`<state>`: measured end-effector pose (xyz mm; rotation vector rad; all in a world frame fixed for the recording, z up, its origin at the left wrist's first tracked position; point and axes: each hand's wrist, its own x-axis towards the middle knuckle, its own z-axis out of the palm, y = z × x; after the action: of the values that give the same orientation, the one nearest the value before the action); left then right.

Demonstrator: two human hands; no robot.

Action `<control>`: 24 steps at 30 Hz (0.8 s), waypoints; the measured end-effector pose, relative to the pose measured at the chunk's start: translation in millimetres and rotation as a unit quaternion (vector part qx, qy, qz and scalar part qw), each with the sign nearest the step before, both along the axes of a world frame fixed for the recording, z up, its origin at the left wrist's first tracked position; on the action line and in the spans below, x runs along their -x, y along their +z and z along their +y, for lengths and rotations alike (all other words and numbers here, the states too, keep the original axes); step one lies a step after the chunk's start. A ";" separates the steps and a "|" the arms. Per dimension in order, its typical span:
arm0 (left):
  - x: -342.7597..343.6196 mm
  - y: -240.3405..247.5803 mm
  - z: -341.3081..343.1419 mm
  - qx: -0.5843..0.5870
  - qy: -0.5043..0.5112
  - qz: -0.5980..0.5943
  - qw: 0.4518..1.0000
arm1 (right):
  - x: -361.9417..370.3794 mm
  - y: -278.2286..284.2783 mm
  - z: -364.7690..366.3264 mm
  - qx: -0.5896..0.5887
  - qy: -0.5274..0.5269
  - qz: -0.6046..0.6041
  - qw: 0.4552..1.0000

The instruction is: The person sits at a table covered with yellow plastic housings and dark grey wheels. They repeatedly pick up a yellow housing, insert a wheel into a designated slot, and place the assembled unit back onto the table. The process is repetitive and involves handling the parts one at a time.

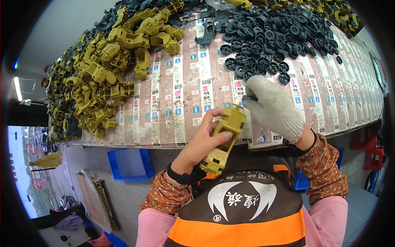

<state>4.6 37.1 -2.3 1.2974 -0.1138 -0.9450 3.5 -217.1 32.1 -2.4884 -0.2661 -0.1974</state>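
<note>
My bare left hand is closed round a mustard-yellow plastic toy truck body, held at a tilt over the table's near edge. Its open frame end points away from me and its cab-like end lies toward my apron. Just right of the frame end, my right hand, in a whitish knit glove, is closed with its fingers curled. A dark wheel shows partly between its thumb and fingers; the glove hides the rest. Beyond the glove lies a heap of dark plastic wheels.
Yellow truck bodies are heaped along the table's left side, with dark chassis parts at the back. Labelled sheeting covers the table. A blue bin stands below the near edge, and red stools stand at right.
</note>
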 end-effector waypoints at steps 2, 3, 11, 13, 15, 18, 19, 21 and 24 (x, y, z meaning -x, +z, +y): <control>1.6 -6.0 -6.1 -0.019 -0.083 -0.032 0.996 | 7.9 12.8 8.6 -0.128 -0.001 0.006 0.992; 0.7 3.3 -12.8 -0.038 -0.125 -0.033 0.991 | 10.9 18.4 17.1 -0.172 0.000 0.013 0.985; 2.3 1.5 -3.6 0.232 -0.039 0.192 0.953 | 23.2 -11.1 4.0 -0.249 -0.097 0.030 0.963; 0.3 -10.8 3.3 0.305 0.040 0.201 0.930 | 28.1 -16.4 -8.7 -0.279 -0.190 0.049 0.940; 3.2 -14.2 2.6 0.307 0.078 0.149 0.937 | 34.1 -17.1 -1.9 -0.341 -0.205 0.055 0.916; 11.1 -11.1 -13.5 0.190 0.137 0.019 0.972 | 48.1 -23.2 9.8 -0.296 -0.163 0.007 0.941; 12.1 -10.9 -20.4 0.149 0.165 -0.019 0.975 | 53.8 -18.5 15.6 -0.266 -0.132 -0.005 0.955; 10.9 -4.1 -28.5 0.092 0.212 -0.050 0.972 | 62.2 -18.8 19.0 -0.255 -0.078 -0.004 0.964; 8.4 0.0 -25.2 0.145 0.193 -0.001 0.970 | 64.0 -9.8 14.0 -0.254 -0.084 0.014 0.964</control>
<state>-3.8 11.9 -2.3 1.0020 0.0014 -0.5677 -60.5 -203.0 22.3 -1.9995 0.0119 -0.2638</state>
